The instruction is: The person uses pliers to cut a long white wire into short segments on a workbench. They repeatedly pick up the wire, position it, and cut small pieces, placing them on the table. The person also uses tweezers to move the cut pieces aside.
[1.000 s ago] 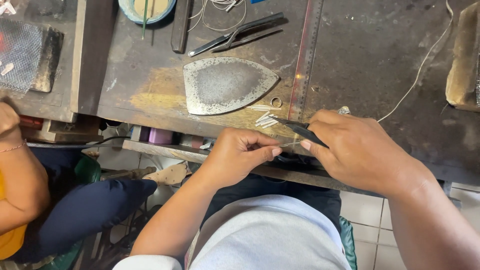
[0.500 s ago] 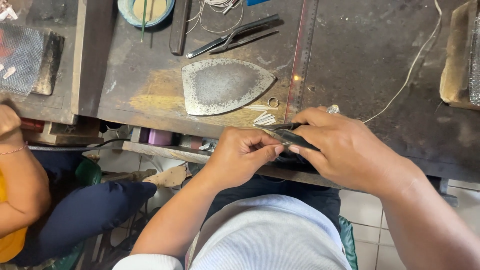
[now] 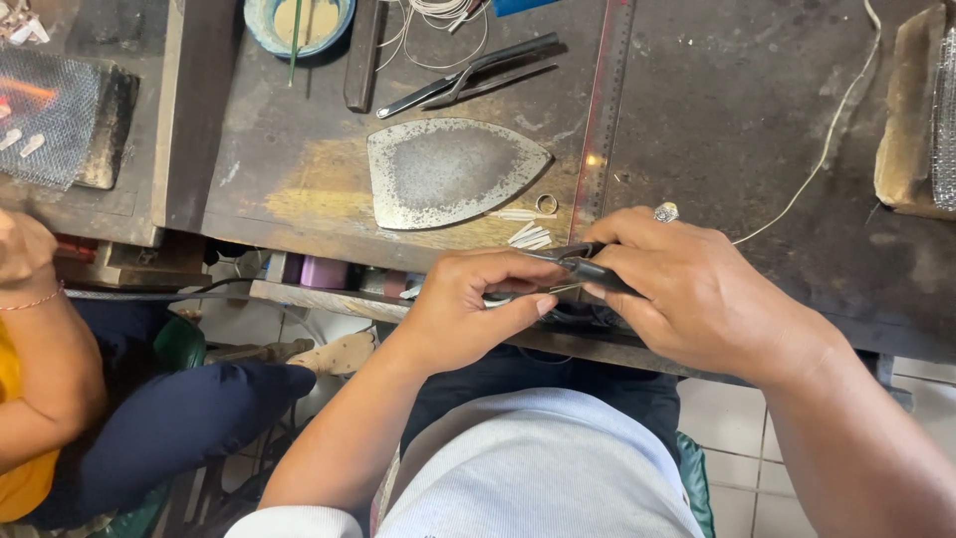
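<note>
My right hand [image 3: 697, 294] grips dark-handled pliers [image 3: 588, 267] at the front edge of the workbench [image 3: 717, 110]. My left hand [image 3: 468, 299] pinches a thin strip of silver metal [image 3: 513, 295] that meets the pliers' jaws between both hands. A few small silver strips [image 3: 528, 237] and a small ring [image 3: 547, 203] lie on the bench just beyond my fingers. A flat iron-shaped steel plate [image 3: 448, 171] rests behind them.
Long tweezers [image 3: 468, 72], a blue bowl [image 3: 299, 20], coiled wire [image 3: 438, 10] and a metal ruler [image 3: 602, 110] lie farther back. Wire mesh [image 3: 45, 115] sits at the far left. Another person's arm [image 3: 40, 339] and knee [image 3: 189, 418] are at the left.
Both hands stayed together at the bench edge; the pliers turned slightly and my right hand shifted a little while working the strip.
</note>
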